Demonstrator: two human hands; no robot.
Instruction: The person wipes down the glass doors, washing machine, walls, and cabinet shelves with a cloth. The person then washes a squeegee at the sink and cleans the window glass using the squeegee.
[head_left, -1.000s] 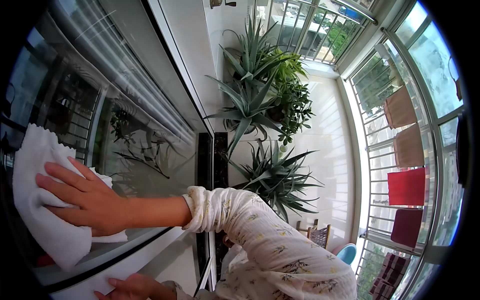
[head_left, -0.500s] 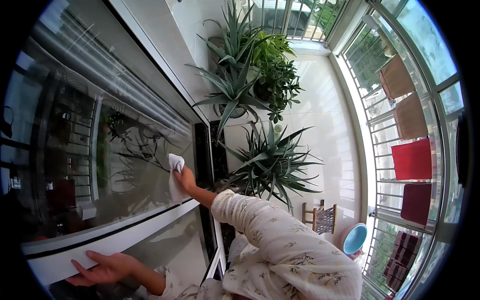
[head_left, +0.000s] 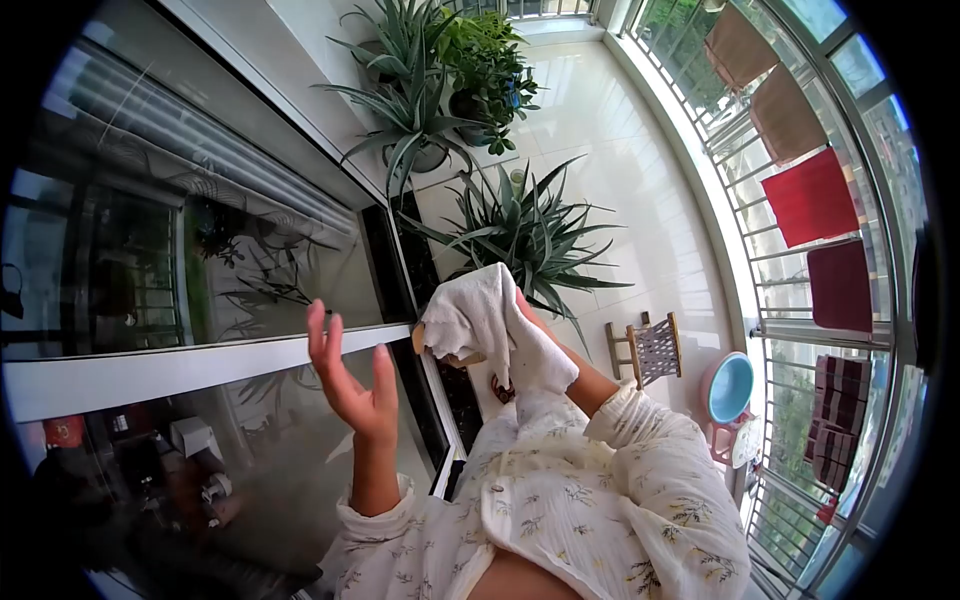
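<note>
A white cloth is draped over my right hand, which holds it above the aloe side of the door track. The cloth covers most of that hand's fingers, and its loose end hangs back along my forearm. My left hand is raised with its fingers apart and nothing in it. It is in front of the white frame bar of the glass door, and I cannot tell whether it touches. The dark glass pane above that bar reflects plants and window bars.
A large aloe plant stands on the tiled floor just beyond the cloth, with more potted plants behind it. To the right are a small woven stool and a blue basin. Cloths, including a red cloth, hang along the barred window.
My right hand has drawn the cloth away from the glass, toward me and to the right, and the cloth now spreads over it. My left hand has left the frame bar and risen rightward.
</note>
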